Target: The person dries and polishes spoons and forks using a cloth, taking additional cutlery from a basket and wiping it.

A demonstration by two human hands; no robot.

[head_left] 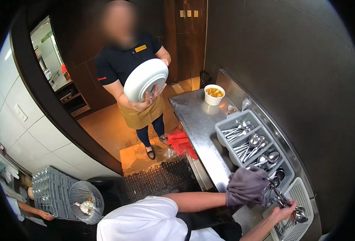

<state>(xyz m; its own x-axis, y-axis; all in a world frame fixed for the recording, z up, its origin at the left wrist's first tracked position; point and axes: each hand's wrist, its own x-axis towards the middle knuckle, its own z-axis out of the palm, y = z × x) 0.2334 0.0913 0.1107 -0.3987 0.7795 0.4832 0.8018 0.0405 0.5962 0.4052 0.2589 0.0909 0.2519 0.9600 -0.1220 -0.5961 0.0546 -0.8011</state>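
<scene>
My left hand is hidden under a grey-purple cloth, which bunches around it beside the grey cutlery tray. Metal handles reach from the cloth's edge toward my right hand. That hand is closed around a bunch of spoons, their bowls pointing to the right. Beneath it lies a white perforated basket with more cutlery inside. Forks and spoons fill separate compartments of the tray, and dark-looking spoons sit in the nearest one.
A white bowl of food stands at the steel counter's far end. Across the counter, a co-worker holds a white plate. Red cloth hangs near the counter's side. Grey racks and a lined bin are at lower left, near another person's hand.
</scene>
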